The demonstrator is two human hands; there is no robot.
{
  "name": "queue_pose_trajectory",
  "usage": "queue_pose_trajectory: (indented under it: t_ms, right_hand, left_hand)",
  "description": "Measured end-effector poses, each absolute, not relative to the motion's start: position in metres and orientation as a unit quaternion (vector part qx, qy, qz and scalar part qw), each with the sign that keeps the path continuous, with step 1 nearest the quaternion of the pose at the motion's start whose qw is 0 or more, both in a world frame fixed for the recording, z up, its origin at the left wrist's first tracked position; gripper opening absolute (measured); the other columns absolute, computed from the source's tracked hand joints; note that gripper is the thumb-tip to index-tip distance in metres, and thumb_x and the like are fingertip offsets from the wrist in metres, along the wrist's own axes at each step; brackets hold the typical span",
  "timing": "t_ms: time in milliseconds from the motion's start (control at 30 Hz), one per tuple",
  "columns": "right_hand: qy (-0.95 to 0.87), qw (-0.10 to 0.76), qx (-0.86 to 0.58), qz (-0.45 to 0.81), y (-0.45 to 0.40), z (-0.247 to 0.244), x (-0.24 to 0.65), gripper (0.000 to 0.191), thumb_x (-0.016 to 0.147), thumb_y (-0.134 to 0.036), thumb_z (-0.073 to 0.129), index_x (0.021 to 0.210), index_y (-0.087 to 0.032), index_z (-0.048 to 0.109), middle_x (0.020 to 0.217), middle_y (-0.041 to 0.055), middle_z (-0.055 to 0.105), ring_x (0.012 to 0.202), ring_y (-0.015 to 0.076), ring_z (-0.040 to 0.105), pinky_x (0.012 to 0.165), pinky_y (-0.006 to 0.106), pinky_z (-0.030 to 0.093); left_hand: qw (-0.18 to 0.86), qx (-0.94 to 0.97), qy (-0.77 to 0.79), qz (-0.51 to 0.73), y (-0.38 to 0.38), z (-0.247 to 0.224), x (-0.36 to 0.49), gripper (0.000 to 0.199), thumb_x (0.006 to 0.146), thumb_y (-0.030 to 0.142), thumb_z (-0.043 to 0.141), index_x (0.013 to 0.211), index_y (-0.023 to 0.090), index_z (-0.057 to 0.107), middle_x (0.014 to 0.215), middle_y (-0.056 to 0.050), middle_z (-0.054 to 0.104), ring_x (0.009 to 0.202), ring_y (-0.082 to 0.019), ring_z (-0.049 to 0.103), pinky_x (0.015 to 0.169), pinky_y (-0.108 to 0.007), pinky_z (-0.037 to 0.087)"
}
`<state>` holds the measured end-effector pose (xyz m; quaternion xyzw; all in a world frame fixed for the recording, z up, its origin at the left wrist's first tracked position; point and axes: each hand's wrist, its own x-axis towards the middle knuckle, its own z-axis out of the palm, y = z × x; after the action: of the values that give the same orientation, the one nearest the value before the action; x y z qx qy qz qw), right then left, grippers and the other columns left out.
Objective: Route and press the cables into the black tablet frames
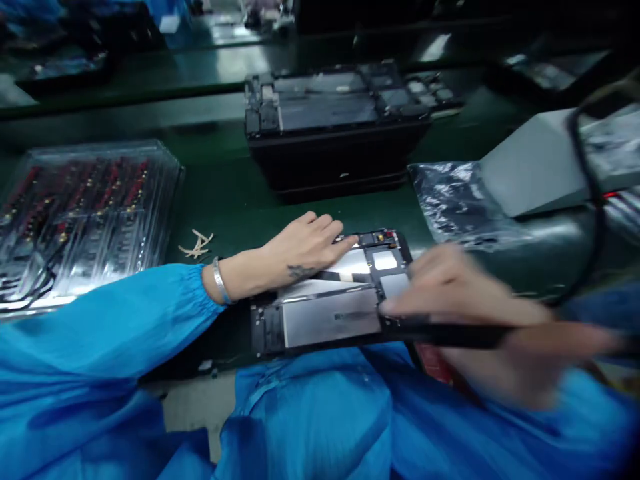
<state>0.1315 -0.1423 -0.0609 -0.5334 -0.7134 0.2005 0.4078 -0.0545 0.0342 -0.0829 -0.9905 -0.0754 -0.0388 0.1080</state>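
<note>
An opened tablet (327, 319) lies at the table's near edge, its silver battery cells and dark internal parts exposed. My left hand (307, 248) lies across its far side, fingers bent over the far edge and one digit stretched along the top, gripping it. Over the tablet's right end is my right hand (455, 293), smeared by motion. A long black tool (465, 335) runs along this hand and seems held in it; its tip and exact kind are too blurred to make out. Whether the tool touches the tablet I cannot tell.
A stack of similar opened tablets (330, 110) stands behind. Clear plastic trays (95, 213) with small circuit parts sit at left, near some pale strips (196, 245). On the right are a silvery plastic bag (460, 200), a grey-white box (537, 163) and a black cable (595, 200).
</note>
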Motion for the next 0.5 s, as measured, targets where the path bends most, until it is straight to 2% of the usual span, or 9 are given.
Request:
queue_pose_trajectory:
  t_ms: [33,100,133,167,233,267,333,433,500]
  right_hand:
    - [-0.686,0.478,-0.457,0.303,-0.149,-0.072,0.119,0.066,0.106,-0.059,0.018,0.097,-0.032,0.078,0.084,0.0040,0.073,0.078,0.0249,0.071,0.075,0.041,0.060]
    - [-0.625,0.471,-0.440,0.441,-0.152,-0.095,0.096,0.057,0.108,-0.051,0.024,0.100,-0.032,0.077,0.094,0.0000,0.076,0.082,0.0196,0.074,0.066,0.030,0.061]
    - [-0.622,0.475,-0.433,0.448,-0.150,-0.104,0.087,0.053,0.108,-0.051,0.028,0.101,-0.030,0.076,0.093,0.0000,0.076,0.079,0.0181,0.073,0.067,0.028,0.061]
    - [-0.652,0.474,-0.407,0.430,-0.146,-0.112,0.080,0.044,0.105,-0.054,0.039,0.106,-0.028,0.074,0.099,0.0004,0.076,0.086,0.0183,0.073,0.078,0.028,0.062]
    - [-0.707,0.456,-0.397,0.366,-0.138,-0.123,0.073,0.041,0.100,-0.059,0.049,0.113,-0.027,0.072,0.100,0.0014,0.076,0.089,0.0187,0.073,0.089,0.028,0.062]
    - [-0.730,0.446,-0.402,0.327,-0.134,-0.128,0.071,0.043,0.098,-0.062,0.051,0.116,-0.028,0.071,0.099,0.0016,0.076,0.089,0.0191,0.072,0.091,0.028,0.061]
    - [-0.749,0.441,-0.421,0.259,-0.129,-0.137,0.068,0.045,0.096,-0.066,0.051,0.118,-0.032,0.070,0.095,0.0004,0.076,0.084,0.0191,0.072,0.087,0.029,0.063]
    - [-0.746,0.475,-0.423,0.199,-0.123,-0.147,0.063,0.040,0.096,-0.062,0.053,0.120,-0.034,0.070,0.102,-0.0013,0.077,0.084,0.0179,0.073,0.081,0.030,0.064]
    - [-0.740,0.500,-0.413,0.180,-0.120,-0.149,0.059,0.037,0.100,-0.052,0.054,0.123,-0.027,0.069,0.105,0.0022,0.077,0.088,0.0169,0.073,0.086,0.030,0.063]
  left_hand:
    - [0.065,-0.993,-0.092,-0.040,0.040,-0.084,-0.055,0.042,0.106,0.015,0.035,0.138,0.015,0.061,0.099,-0.013,0.065,0.089,-0.024,0.062,0.075,-0.033,0.045]
    - [-0.060,-0.987,-0.140,-0.048,0.054,-0.084,-0.055,0.038,0.107,0.023,0.037,0.131,0.016,0.066,0.106,-0.012,0.068,0.092,-0.021,0.064,0.079,-0.030,0.046]
    - [-0.130,-0.976,-0.166,-0.049,0.061,-0.084,-0.055,0.037,0.107,0.028,0.039,0.125,0.016,0.069,0.109,-0.011,0.069,0.094,-0.020,0.065,0.081,-0.028,0.046]
    - [-0.192,-0.962,-0.191,-0.040,0.068,-0.083,-0.054,0.037,0.107,0.034,0.042,0.119,0.016,0.072,0.109,-0.009,0.071,0.094,-0.019,0.066,0.082,-0.026,0.046]
    - [-0.277,-0.931,-0.239,-0.011,0.079,-0.079,-0.052,0.039,0.103,0.043,0.049,0.103,0.017,0.077,0.096,-0.005,0.074,0.087,-0.018,0.066,0.077,-0.024,0.044]
    - [-0.301,-0.918,-0.258,0.006,0.083,-0.076,-0.051,0.040,0.100,0.047,0.052,0.097,0.017,0.078,0.087,-0.004,0.073,0.080,-0.017,0.065,0.072,-0.023,0.042]
    - [-0.341,-0.897,-0.280,0.029,0.086,-0.067,-0.052,0.040,0.096,0.050,0.057,0.092,0.016,0.079,0.077,-0.002,0.071,0.073,-0.017,0.062,0.065,-0.022,0.039]
    - [-0.384,-0.879,-0.283,0.012,0.082,-0.050,-0.056,0.038,0.092,0.049,0.063,0.102,0.017,0.078,0.095,-0.004,0.076,0.086,-0.018,0.066,0.072,-0.021,0.043]
    - [-0.408,-0.867,-0.285,-0.014,0.077,-0.041,-0.060,0.040,0.089,0.049,0.066,0.109,0.016,0.075,0.099,-0.005,0.075,0.085,-0.018,0.065,0.072,-0.021,0.045]
